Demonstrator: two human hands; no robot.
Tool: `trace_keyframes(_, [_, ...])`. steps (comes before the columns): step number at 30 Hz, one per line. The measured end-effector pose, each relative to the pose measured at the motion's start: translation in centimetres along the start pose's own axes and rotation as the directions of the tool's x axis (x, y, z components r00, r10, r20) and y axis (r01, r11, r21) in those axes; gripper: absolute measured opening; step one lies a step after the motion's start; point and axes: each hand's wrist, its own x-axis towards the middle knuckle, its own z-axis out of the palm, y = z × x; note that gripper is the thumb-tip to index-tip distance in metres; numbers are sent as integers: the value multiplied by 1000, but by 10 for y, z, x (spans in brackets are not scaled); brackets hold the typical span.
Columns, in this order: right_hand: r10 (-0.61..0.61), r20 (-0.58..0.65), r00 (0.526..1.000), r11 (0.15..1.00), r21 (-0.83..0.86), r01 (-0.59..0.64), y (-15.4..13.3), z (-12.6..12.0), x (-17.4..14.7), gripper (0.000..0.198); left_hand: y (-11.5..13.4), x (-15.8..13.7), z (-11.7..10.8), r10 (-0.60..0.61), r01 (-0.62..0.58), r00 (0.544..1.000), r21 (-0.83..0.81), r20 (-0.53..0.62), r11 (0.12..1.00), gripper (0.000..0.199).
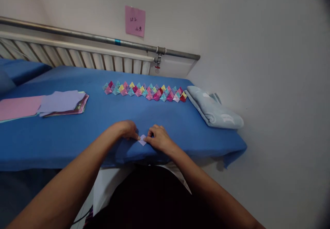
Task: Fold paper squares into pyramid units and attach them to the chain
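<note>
Small lilac folded-paper diamond (142, 140) on blue cloth (170, 115), tips at 12 and 6 o'clock, long axis unclear. Left hand (129, 130) at 9, right hand (159, 138) at 3, fingers bunched; pinching or pressing, can't tell.

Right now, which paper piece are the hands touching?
The small lavender diamond between the left hand and right hand; the folded pieces and stacked sheets lie apart, untouched.
</note>
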Motion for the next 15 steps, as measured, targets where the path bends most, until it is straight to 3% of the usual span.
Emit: trace_keyframes(15, [-58, 17, 998, 995, 77, 57, 9, -5, 3, 18, -1, -2, 0, 52, -52, 998, 15, -24, 999, 26])
